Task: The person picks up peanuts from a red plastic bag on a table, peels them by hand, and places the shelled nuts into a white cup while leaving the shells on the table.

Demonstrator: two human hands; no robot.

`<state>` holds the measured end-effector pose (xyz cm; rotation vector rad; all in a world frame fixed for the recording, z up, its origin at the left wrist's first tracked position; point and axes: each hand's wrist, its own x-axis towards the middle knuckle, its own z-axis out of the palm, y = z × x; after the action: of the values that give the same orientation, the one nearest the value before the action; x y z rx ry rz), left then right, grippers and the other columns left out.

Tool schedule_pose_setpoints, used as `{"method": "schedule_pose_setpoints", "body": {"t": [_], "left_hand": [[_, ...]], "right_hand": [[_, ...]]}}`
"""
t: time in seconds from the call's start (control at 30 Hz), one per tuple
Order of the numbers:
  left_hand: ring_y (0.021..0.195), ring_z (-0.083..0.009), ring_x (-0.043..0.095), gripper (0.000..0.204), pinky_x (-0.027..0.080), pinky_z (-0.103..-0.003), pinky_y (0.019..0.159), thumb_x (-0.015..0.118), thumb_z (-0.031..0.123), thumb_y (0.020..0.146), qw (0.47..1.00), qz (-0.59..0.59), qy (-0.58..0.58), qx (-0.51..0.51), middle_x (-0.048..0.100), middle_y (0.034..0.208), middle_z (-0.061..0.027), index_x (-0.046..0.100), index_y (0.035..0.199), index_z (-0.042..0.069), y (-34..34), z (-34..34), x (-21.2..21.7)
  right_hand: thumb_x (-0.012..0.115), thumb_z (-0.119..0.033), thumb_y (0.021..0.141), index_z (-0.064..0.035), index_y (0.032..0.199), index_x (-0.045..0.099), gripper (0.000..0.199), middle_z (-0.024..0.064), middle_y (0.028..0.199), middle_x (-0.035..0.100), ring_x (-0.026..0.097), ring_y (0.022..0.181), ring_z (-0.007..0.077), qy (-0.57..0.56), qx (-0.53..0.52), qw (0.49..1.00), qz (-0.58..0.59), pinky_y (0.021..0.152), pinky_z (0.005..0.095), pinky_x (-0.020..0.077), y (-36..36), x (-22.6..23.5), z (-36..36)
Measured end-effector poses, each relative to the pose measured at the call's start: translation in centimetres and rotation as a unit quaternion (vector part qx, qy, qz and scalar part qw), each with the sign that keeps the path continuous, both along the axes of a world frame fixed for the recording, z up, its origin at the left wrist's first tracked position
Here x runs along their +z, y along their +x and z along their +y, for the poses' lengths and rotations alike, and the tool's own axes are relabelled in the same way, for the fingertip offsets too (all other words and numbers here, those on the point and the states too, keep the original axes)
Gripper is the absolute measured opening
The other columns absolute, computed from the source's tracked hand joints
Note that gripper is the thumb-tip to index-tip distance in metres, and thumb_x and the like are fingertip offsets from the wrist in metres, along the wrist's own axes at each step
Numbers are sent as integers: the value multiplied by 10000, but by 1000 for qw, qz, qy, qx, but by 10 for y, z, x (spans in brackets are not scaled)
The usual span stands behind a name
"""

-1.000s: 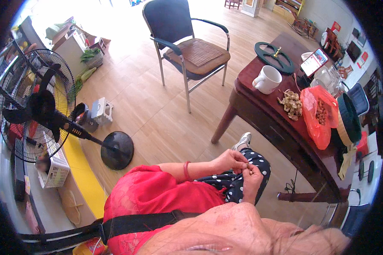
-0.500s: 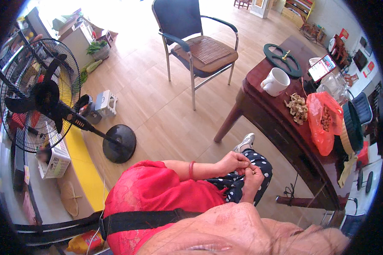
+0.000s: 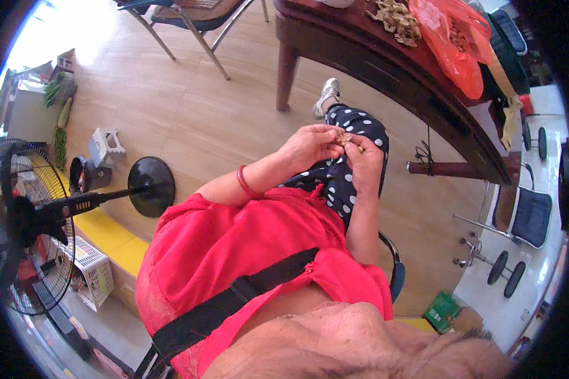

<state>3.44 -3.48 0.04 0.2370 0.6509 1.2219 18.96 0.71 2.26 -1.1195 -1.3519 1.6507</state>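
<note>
My left hand (image 3: 310,148) and my right hand (image 3: 364,159) meet over my lap, fingertips pinched together. Between them is a small pale-brown peanut (image 3: 342,137), partly hidden by the fingers; its exact state is too small to make out. Both hands are closed on it. On the dark red wooden table (image 3: 360,47) lies a heap of pale, broken shells (image 3: 398,23). Beside the heap, a thin red plastic bag (image 3: 446,60) lies open with several reddish-brown peanuts (image 3: 458,39) inside.
A chair (image 3: 196,16) stands on the tiled floor beyond the table. To the left are a black standing fan (image 3: 150,186), a small stool (image 3: 107,148) and a white plastic basket (image 3: 95,278). A green box (image 3: 444,311) is at the lower right.
The view has tilted down and shifted right, so the table and chair appear higher. My hands have opened slightly around the small thing, which now shows more between the fingertips.
</note>
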Motion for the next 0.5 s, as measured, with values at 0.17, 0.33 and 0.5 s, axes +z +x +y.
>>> {"method": "schedule_pose_setpoints", "body": {"t": [0.17,0.33,0.5], "left_hand": [[776,-150,613,284,523,-260,727,458,118,919,997,-78,7,-13,599,951,-87,479,1157,-36,-2,1,-2],[868,-174,588,288,490,-299,797,439,143,918,994,-104,6,-21,602,969,-104,510,1136,-29,-3,2,-11],[894,-202,584,290,468,-326,825,422,174,916,989,-143,-13,-17,608,986,-115,543,1095,-19,0,3,-11]], "right_hand": [[610,-16,799,0,923,657,133,-52,691,547,424,578,3,71,-1,996,-50,485,160,332,-5,2,1],[604,27,741,-31,931,638,202,53,727,558,541,590,161,394,41,894,-211,529,270,447,-5,8,0],[616,28,722,-42,946,622,235,83,753,567,582,626,226,489,58,841,-223,555,314,480,-4,10,1]]}}
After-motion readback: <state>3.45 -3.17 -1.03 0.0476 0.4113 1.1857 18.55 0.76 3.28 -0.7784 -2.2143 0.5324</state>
